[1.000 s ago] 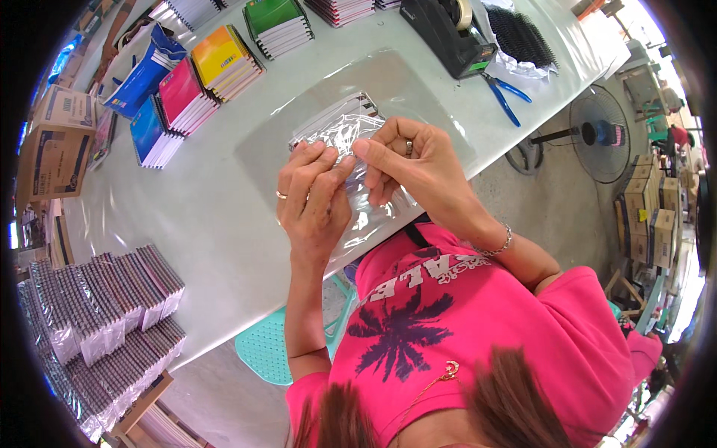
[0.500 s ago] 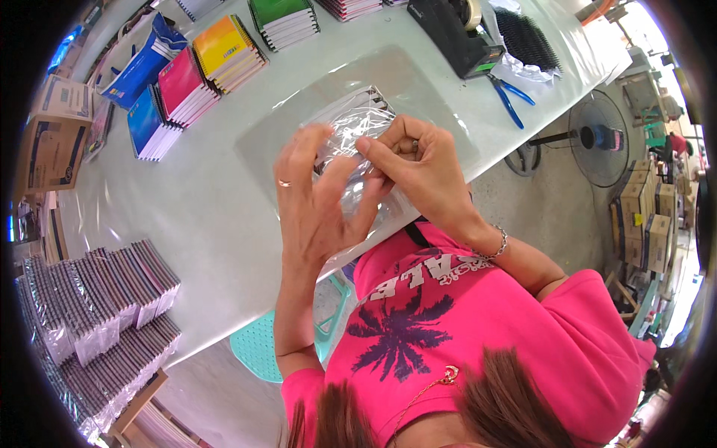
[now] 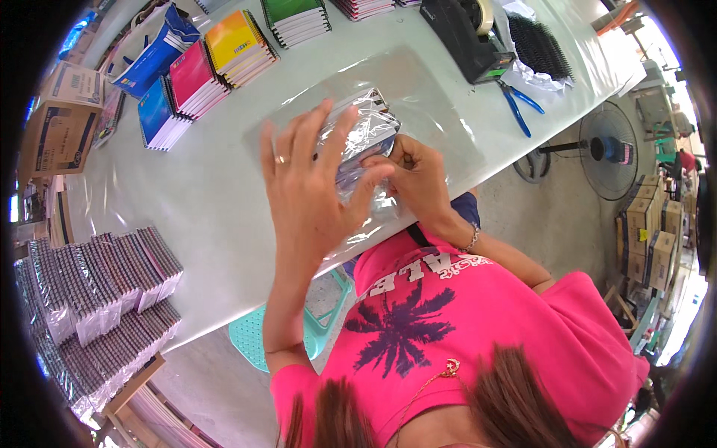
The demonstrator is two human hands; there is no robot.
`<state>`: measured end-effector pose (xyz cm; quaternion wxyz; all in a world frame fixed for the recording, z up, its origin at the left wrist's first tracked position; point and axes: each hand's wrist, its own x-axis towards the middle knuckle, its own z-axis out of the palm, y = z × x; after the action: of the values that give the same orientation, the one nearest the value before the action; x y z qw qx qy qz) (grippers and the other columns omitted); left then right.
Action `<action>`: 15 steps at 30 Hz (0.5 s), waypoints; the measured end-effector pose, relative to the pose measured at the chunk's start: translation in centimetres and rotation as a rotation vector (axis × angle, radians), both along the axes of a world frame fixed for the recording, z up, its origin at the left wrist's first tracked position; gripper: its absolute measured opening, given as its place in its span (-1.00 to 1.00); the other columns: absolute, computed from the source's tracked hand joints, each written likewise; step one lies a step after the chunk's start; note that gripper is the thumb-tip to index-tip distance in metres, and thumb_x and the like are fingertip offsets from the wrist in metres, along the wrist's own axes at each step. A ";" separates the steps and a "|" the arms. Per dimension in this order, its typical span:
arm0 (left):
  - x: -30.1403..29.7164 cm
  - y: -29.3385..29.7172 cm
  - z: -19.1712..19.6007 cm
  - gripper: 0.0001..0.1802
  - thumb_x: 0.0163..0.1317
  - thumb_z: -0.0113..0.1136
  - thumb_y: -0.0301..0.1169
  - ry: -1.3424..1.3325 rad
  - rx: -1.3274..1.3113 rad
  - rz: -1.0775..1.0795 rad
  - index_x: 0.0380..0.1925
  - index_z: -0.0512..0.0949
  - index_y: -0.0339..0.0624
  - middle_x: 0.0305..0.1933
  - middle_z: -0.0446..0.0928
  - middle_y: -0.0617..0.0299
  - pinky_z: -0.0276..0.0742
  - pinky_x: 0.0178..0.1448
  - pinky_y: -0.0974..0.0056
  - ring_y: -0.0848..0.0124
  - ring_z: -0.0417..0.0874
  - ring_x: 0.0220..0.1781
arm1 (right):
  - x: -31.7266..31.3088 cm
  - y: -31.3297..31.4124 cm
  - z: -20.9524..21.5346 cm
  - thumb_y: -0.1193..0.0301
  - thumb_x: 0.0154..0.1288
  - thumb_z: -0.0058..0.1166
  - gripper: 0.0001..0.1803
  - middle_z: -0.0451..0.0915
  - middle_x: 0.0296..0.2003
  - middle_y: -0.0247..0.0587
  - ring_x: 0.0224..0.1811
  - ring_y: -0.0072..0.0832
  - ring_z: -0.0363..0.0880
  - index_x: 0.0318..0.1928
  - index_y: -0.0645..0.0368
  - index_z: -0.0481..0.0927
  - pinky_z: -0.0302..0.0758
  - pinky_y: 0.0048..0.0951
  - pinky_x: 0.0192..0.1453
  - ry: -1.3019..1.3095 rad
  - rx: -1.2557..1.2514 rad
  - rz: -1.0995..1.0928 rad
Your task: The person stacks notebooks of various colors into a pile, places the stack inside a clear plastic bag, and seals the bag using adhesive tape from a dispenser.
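I'm watching one clear-wrapped notebook bundle (image 3: 367, 128) on a see-through plastic sheet (image 3: 448, 112), right in front of the person on the white table (image 3: 202, 201). Way too much glare for me to count what's inside. The left hand (image 3: 306, 183) is spread over the bundle's near left side; can't tell if its fingers touch. The right hand (image 3: 422, 179) is curled at the lower right corner, thumb and fingers pinching the clear wrap (image 3: 351, 176).

Further out I count four easy-to-spot notebook stacks, one each of blue (image 3: 160, 112), pink (image 3: 196, 81), yellow (image 3: 239, 43) and green (image 3: 293, 19). Blue, pink and yellow have small cover printing, too tiny for me. Then one tape dispenser (image 3: 467, 41), one pair of blue-handled pliers (image 3: 517, 104), and one pedestal fan (image 3: 609, 145) past the edge. Pink shirt (image 3: 478, 336): white lettering, partly folded away.
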<state>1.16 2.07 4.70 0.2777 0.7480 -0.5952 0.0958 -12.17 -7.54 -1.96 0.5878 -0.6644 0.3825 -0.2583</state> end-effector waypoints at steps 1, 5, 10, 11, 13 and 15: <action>0.1 -0.2 1.0 -0.19 0.02 0.32 0.06 0.018 0.042 0.012 0.25 0.39 -0.06 0.15 0.48 0.13 0.08 0.40 -0.08 0.14 0.42 0.21 | -0.2 -0.1 0.1 0.33 0.19 0.31 -0.65 0.47 -0.72 -0.31 -0.69 -0.65 0.43 -0.57 0.23 0.44 0.29 -0.52 -0.65 0.082 -0.081 0.044; 0.7 -3.2 2.6 -0.09 -0.07 0.44 -0.07 0.161 0.146 -0.099 0.29 0.30 -0.08 0.00 0.51 0.13 0.14 0.35 -0.03 0.13 0.48 0.10 | -1.3 -0.4 3.5 0.07 0.20 0.27 -0.55 0.54 -0.61 -0.28 -0.58 -0.52 0.56 -0.34 0.25 0.51 0.43 -0.50 -0.53 0.503 0.383 0.779; 2.7 -3.6 3.1 0.03 -0.17 0.53 -0.17 0.477 -0.069 -0.144 0.35 0.19 0.03 0.02 0.46 0.08 0.22 0.34 0.02 0.18 0.52 0.05 | -0.8 1.5 0.0 0.08 0.25 0.22 -0.13 0.54 0.00 -0.10 0.05 -0.43 0.57 0.38 0.19 0.06 0.58 -0.50 -0.01 -0.468 0.790 0.533; 2.8 -3.3 2.7 0.04 -0.18 0.54 -0.20 0.633 -0.181 -0.148 0.35 0.18 0.01 0.04 0.45 0.06 0.27 0.31 0.05 0.21 0.52 0.07 | 0.1 -0.2 -0.2 0.11 0.26 0.22 -0.14 0.54 0.01 -0.08 0.06 -0.39 0.56 0.38 0.18 0.06 0.57 -0.48 0.03 -0.592 0.623 0.466; 2.7 -2.3 1.4 0.07 -0.20 0.56 -0.26 0.933 -0.402 -0.142 0.36 0.16 -0.05 0.08 0.44 0.03 0.35 0.27 0.10 0.25 0.51 0.10 | 1.0 -4.1 -0.5 0.19 0.22 0.28 -0.12 0.47 0.09 -0.09 0.13 -0.38 0.49 0.38 0.19 0.05 0.49 -0.41 0.16 -0.613 0.423 0.385; 1.9 -1.0 -1.8 0.08 -0.19 0.56 -0.30 0.940 -0.383 -0.093 0.36 0.14 -0.13 0.11 0.41 0.01 0.40 0.25 0.14 0.24 0.49 0.11 | 0.6 -6.7 1.9 0.31 0.14 0.37 -0.09 0.40 0.17 -0.13 0.19 -0.41 0.42 0.36 0.22 0.07 0.41 -0.35 0.27 -0.495 0.320 0.431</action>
<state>3.07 1.10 2.86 0.6515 0.6186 -0.4105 -0.1561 -11.58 -14.28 -0.10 0.8001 -0.5467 0.1152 -0.2184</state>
